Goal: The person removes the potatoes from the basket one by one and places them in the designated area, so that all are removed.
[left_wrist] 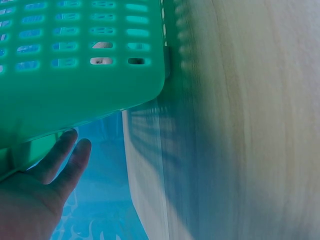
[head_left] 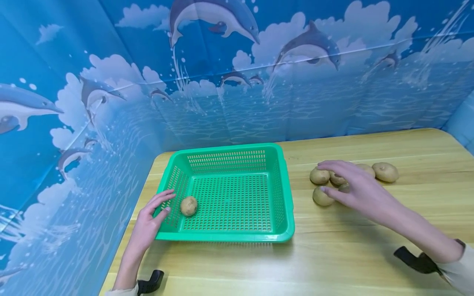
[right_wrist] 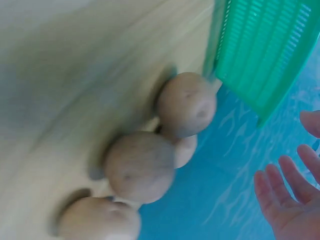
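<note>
A green plastic basket point(head_left: 225, 237) with slotted walls stands on the table, one potato point(head_left: 189, 206) lying inside near its left wall. My left hand point(head_left: 149, 222) is at the basket's left rim with fingers extended and holds nothing; the left wrist view shows the fingers point(left_wrist: 75, 161) beside the green rim. Over a group of potatoes on the right hovers my right hand point(head_left: 355, 185), its fingers spread and nothing between them. Nearest to its thumb is a potato point(head_left: 322, 196), with another potato point(head_left: 319, 176) just behind. The hand partly hides several potatoes in the head view.
The wooden table point(head_left: 229, 267) extends to the right past the potatoes, where another potato point(head_left: 385, 172) lies at the group's right end. A blue curtain point(head_left: 296, 107) printed with dolphins hangs along the table's back and left edges.
</note>
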`<state>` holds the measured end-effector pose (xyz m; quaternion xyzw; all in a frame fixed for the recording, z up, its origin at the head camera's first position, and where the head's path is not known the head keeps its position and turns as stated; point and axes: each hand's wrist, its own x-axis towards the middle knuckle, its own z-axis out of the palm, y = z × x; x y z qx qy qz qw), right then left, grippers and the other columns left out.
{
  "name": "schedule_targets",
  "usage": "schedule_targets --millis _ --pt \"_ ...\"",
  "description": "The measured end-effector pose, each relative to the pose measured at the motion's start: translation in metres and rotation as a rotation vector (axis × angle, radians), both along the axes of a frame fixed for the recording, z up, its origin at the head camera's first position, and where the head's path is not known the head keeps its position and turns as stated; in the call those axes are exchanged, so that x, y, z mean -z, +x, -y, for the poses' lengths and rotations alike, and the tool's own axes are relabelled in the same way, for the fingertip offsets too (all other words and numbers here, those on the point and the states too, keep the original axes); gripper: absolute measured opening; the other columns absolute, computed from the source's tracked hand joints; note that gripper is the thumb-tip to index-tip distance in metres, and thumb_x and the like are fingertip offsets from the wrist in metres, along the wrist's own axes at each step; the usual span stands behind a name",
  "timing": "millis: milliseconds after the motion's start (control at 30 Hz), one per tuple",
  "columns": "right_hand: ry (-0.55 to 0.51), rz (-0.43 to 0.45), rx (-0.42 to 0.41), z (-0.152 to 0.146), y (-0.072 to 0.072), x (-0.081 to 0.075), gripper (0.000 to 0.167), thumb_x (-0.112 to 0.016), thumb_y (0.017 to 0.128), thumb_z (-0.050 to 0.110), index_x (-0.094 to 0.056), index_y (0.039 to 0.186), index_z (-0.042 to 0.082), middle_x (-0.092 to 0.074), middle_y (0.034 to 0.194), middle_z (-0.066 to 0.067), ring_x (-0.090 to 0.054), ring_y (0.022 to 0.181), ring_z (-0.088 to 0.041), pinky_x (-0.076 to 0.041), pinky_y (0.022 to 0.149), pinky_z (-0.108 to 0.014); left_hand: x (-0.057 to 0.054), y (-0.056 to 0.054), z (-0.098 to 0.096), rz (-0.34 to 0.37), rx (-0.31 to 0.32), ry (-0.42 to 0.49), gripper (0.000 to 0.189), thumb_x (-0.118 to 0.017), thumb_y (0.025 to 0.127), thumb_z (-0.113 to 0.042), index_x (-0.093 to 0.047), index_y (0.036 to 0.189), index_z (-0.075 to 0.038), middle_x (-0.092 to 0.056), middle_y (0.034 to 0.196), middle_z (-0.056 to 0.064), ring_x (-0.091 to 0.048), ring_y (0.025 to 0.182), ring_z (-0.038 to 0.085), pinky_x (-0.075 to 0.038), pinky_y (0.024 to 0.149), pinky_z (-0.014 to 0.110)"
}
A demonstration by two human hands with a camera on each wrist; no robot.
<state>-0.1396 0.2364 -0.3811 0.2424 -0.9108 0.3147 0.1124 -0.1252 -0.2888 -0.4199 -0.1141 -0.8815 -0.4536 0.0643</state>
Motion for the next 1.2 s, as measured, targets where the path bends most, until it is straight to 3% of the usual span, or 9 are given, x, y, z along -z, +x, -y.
schedule_targets --millis 133,300,433,633,867,1200 --pt "0.025 0.043 -0.018 0.012 -0.003 -0.01 0.051 -0.076 0.088 0.015 -0.057 0.136 0.016 -0.055 0.136 -0.004 -0.05 0.126 -0.027 -0.047 0.092 -0.05 -0.001 -0.001 -0.001 -0.005 0.002 -0.003 0.036 -0.055 0.098 0.0 -0.06 0.133 -0.006 -0.047 0.146 0.002 -0.027 0.144 0.024 -0.021 0.111 0.062" --pt "0.057 0.07 -0.084 0.026 -0.007 -0.022 0.049 -0.072 0.091 0.022 -0.055 0.137 0.016 -0.054 0.138 -0.002 -0.047 0.129 -0.027 -0.044 0.097 -0.052 -0.002 -0.002 -0.002 -0.006 0.002 -0.006 0.036 -0.055 0.097 0.001 -0.06 0.133 -0.005 -0.047 0.146 0.003 -0.028 0.144 0.024 -0.022 0.111 0.061" --pt "0.096 0.069 -0.165 0.038 -0.012 -0.029 0.049 -0.072 0.092 0.022 -0.055 0.137 0.015 -0.054 0.138 -0.002 -0.047 0.129 -0.028 -0.043 0.099 -0.052 -0.003 -0.003 -0.002 -0.007 0.005 -0.005 0.037 -0.054 0.097 0.003 -0.06 0.133 -0.005 -0.047 0.146 0.004 -0.028 0.144 0.024 -0.022 0.111 0.061" --pt "0.166 0.102 -0.241 0.056 -0.017 -0.037 0.049 -0.071 0.092 0.028 -0.054 0.138 0.024 -0.052 0.139 0.002 -0.045 0.131 -0.025 -0.044 0.098 -0.051 -0.003 -0.003 -0.003 -0.004 0.011 -0.004 0.038 -0.054 0.097 0.003 -0.06 0.133 -0.005 -0.047 0.146 0.004 -0.027 0.144 0.025 -0.022 0.111 0.062" --pt "0.211 0.143 -0.366 0.08 -0.024 -0.048 0.052 -0.072 0.091 0.032 -0.054 0.139 0.021 -0.052 0.14 0.003 -0.045 0.131 -0.023 -0.043 0.101 -0.049 -0.001 -0.003 -0.001 -0.005 0.015 -0.001 0.037 -0.054 0.097 0.002 -0.059 0.134 -0.004 -0.047 0.147 0.005 -0.028 0.144 0.026 -0.021 0.11 0.063" --pt "0.281 0.282 -0.526 0.107 -0.044 -0.063 0.052 -0.069 0.092 0.038 -0.053 0.139 0.02 -0.051 0.14 0.004 -0.042 0.134 -0.022 -0.042 0.103 -0.047 -0.002 -0.001 0.0 -0.003 0.013 0.001 0.037 -0.055 0.097 0.002 -0.06 0.133 -0.005 -0.046 0.147 0.005 -0.027 0.144 0.027 -0.021 0.11 0.064"
